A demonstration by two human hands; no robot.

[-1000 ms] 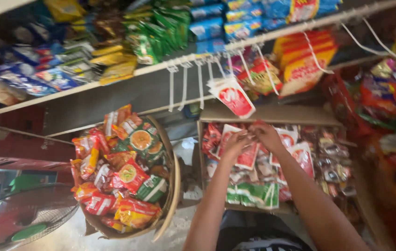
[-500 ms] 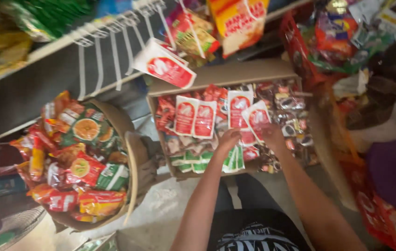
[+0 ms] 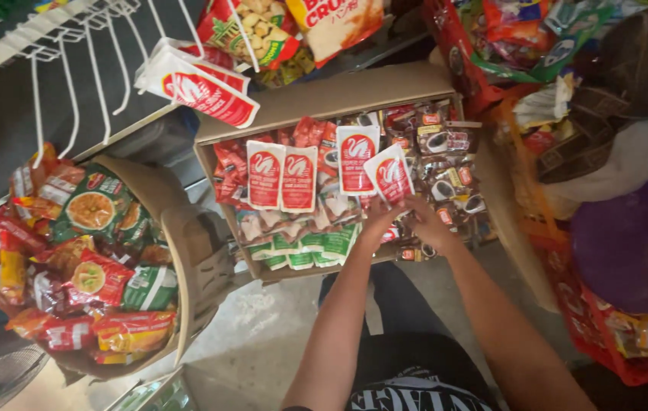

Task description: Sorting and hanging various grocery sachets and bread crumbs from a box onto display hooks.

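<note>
Sachets point(image 3: 389, 173), red and white, stand in a row in the carton point(image 3: 324, 103) at 12 o'clock from your body. Your left hand point(image 3: 379, 221) and right hand point(image 3: 424, 222) meet just below the rightmost one, fingers curled; whether they pinch it, I cannot tell. You seem mid-arranging. Next calls for seating it upright beside its neighbours. A basket point(image 3: 187, 251) of packets sits at 9 o'clock.

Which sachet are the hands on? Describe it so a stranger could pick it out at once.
Find the open cardboard box of sachets below the white wire hooks. A row of red-and-white sachets stands across its middle. The one meant is the rightmost sachet, tilted while its neighbours stand straight, with the left hand and right hand at its lower edge.
</note>
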